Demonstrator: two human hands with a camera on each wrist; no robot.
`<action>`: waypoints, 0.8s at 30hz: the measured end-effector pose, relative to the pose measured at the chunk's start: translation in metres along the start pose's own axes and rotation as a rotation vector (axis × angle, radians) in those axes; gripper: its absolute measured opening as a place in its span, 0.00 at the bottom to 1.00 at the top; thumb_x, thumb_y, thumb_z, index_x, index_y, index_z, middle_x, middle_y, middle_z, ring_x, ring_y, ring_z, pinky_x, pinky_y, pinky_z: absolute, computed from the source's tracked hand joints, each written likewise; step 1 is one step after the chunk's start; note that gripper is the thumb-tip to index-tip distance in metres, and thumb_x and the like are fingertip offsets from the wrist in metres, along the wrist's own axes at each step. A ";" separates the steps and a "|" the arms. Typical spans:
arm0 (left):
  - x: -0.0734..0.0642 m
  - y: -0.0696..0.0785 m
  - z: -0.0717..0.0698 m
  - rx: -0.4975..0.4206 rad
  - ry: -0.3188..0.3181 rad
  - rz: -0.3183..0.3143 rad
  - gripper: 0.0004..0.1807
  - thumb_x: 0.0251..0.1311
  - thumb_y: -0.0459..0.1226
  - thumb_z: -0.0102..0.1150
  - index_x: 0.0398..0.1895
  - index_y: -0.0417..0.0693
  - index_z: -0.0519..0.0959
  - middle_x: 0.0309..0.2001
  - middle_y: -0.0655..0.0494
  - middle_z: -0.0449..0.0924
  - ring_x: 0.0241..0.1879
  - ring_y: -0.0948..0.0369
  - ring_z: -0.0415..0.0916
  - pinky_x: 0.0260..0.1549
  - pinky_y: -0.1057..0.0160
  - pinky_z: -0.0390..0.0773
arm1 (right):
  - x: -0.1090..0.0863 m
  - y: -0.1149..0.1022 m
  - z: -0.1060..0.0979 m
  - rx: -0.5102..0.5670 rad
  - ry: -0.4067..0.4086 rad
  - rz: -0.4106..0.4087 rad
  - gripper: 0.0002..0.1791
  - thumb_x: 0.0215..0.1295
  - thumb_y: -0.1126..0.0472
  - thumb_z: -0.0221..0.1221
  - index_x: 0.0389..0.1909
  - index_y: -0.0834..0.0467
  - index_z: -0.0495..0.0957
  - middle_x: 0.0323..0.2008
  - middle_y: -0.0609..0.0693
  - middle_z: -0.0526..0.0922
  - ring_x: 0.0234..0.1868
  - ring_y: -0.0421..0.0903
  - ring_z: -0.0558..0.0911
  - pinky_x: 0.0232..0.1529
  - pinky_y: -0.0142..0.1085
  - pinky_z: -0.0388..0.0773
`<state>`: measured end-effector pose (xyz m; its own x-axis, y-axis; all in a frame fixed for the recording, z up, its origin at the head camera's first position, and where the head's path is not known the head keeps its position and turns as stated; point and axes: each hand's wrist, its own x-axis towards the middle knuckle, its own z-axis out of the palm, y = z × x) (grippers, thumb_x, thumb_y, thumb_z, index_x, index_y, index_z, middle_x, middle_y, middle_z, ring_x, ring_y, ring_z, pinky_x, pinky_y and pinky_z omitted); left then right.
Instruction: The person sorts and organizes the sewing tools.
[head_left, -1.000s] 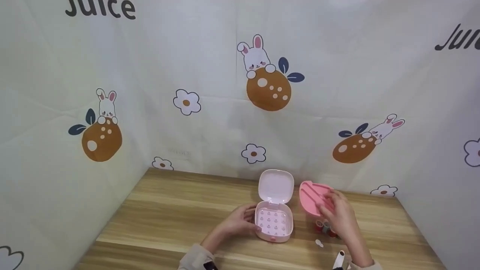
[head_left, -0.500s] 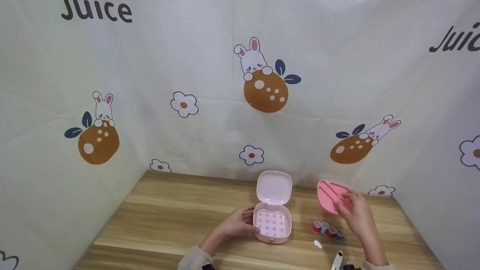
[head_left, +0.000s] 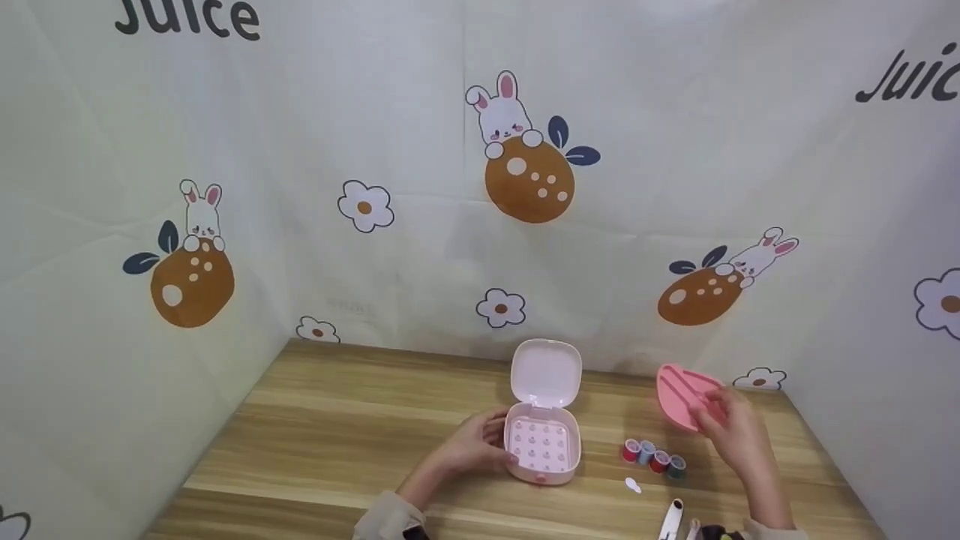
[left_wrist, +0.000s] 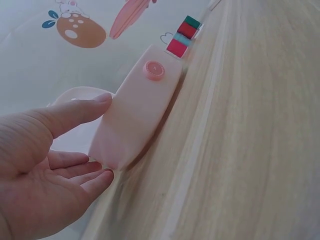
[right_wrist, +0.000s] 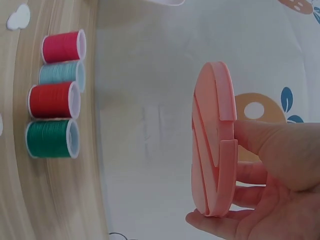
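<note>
A small pale-pink box stands on the table with its lid raised at the back; its inside floor has a small repeated print. My left hand rests at its left side, thumb at the rim and the other fingertips low against the wall, lightly extended in the left wrist view. To the right, my right hand pinches a pink leaf-shaped piece with diagonal ridges by its edge. In the right wrist view the piece shows edge-on, thumb on one side and fingers below, with a notch in its rim.
Several thread spools, in red, light blue and green, stand in a row between box and right hand. A white cloud-shaped piece lies in front of them. Nearer are a white-handled tool and dark items. A printed curtain encloses the table.
My right hand has carried the pink leaf-shaped piece rightward, away from the box, uncovering the thread spools. My left hand stays at the box, which keeps its place.
</note>
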<state>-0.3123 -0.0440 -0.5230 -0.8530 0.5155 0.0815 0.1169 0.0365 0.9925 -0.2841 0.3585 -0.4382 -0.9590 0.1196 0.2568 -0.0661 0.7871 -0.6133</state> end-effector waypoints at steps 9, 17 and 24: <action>0.002 0.000 0.001 -0.005 0.002 0.017 0.46 0.50 0.17 0.66 0.74 0.20 0.58 0.74 0.21 0.63 0.76 0.31 0.60 0.75 0.42 0.66 | 0.003 0.014 -0.006 -0.016 -0.019 0.038 0.24 0.74 0.65 0.60 0.60 0.81 0.71 0.54 0.79 0.77 0.51 0.66 0.79 0.54 0.57 0.82; 0.001 0.002 0.004 0.006 0.004 -0.001 0.44 0.50 0.18 0.67 0.74 0.23 0.61 0.74 0.23 0.64 0.76 0.32 0.61 0.75 0.42 0.66 | 0.001 0.028 -0.010 -0.044 -0.019 0.033 0.25 0.75 0.64 0.58 0.61 0.82 0.69 0.52 0.79 0.77 0.49 0.66 0.79 0.51 0.54 0.81; -0.002 0.006 0.002 0.015 0.008 -0.007 0.47 0.51 0.18 0.67 0.75 0.19 0.57 0.74 0.21 0.61 0.76 0.31 0.60 0.76 0.41 0.64 | 0.004 0.042 -0.008 -0.069 -0.046 0.021 0.24 0.74 0.65 0.59 0.58 0.82 0.70 0.48 0.77 0.79 0.47 0.64 0.79 0.48 0.50 0.80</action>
<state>-0.3093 -0.0433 -0.5171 -0.8580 0.5082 0.0752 0.1182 0.0527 0.9916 -0.2887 0.3966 -0.4567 -0.9717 0.1101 0.2091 -0.0280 0.8248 -0.5648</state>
